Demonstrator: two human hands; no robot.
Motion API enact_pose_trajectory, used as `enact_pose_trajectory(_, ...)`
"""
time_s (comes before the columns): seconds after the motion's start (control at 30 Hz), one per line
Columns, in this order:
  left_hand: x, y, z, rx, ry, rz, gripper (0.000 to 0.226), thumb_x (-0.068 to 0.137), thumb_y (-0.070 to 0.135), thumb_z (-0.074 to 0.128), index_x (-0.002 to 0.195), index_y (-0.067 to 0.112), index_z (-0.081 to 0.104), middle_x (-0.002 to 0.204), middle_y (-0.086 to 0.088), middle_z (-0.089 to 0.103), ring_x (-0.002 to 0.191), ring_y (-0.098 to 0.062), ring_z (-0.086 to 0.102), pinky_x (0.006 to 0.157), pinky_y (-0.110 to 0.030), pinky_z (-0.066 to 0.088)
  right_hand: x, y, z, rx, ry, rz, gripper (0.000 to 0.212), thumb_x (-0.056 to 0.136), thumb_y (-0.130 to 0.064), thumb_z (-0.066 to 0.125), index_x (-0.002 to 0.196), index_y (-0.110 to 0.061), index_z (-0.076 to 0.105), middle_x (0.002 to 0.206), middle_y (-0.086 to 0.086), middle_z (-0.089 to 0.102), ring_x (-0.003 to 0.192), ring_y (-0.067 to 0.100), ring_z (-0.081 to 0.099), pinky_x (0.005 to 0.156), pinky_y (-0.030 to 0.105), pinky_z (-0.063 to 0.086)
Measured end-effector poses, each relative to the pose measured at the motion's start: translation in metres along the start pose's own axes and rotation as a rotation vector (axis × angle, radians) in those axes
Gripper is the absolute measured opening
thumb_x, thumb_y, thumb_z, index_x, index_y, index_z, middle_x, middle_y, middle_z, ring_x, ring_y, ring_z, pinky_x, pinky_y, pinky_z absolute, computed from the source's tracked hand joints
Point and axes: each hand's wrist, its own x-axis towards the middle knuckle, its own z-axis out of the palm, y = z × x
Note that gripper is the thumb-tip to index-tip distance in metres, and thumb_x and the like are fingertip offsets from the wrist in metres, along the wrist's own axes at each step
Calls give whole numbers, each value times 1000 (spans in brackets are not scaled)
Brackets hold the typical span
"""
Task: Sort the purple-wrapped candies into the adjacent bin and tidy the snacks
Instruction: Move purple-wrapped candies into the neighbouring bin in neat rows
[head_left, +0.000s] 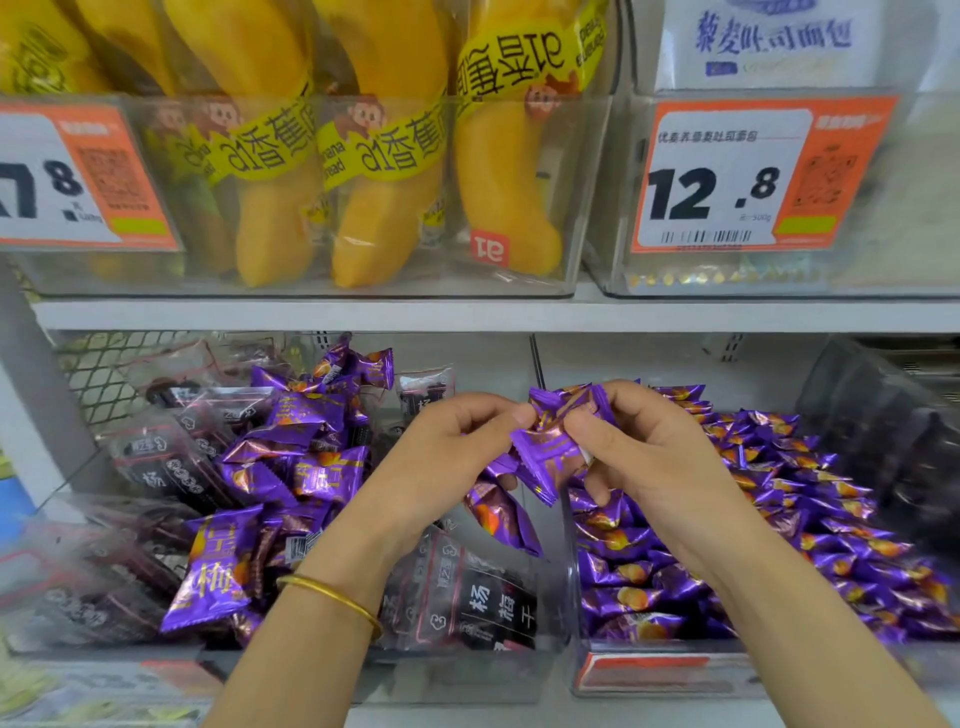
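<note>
My left hand (447, 457) and my right hand (644, 457) meet above the divider between two clear bins, and both grip a bunch of purple-wrapped candies (545, 452). One candy (501, 514) hangs below the left fingers. The left bin (291, 670) holds purple candies (218, 566) mixed among dark plum snack packs (467, 597). The right bin (649, 670) is filled with purple candies (779, 519) only.
A shelf edge (467, 314) runs just above the hands. On it stand a clear bin of yellow banana bread packs (395, 182) and a bin with an orange 12.8 price tag (727, 182). A dark container (893, 426) sits at the far right.
</note>
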Motion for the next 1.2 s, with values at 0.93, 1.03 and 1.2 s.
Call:
enact_pose_trajectory(0.93, -2, 3, -6, -23, 49, 41, 26, 89, 4, 56, 99, 24, 69, 82, 0, 72, 74, -5, 64, 65, -16, 52, -3, 2, -10, 176, 73, 21, 47, 66, -9, 69, 112, -10, 59, 104, 4, 65, 60, 15, 62, 58, 24, 52)
enact_pose_trajectory(1.03, -5, 8, -4, 70, -20, 132, 32, 89, 1, 55, 100, 28, 68, 98, -1, 73, 87, -11, 65, 76, -19, 52, -4, 1, -11, 226, -8, 88, 55, 66, -8, 65, 120, -8, 56, 101, 9, 66, 66, 14, 63, 59, 23, 53)
enact_pose_trajectory(1.2, -8, 22, 14, 104, -142, 165, 37, 89, -3, 53, 103, 28, 66, 98, 9, 73, 92, -6, 67, 77, -15, 50, -12, -11, -30, 265, -202, 71, 55, 71, -5, 74, 122, -19, 60, 89, 8, 65, 65, 18, 59, 56, 27, 51)
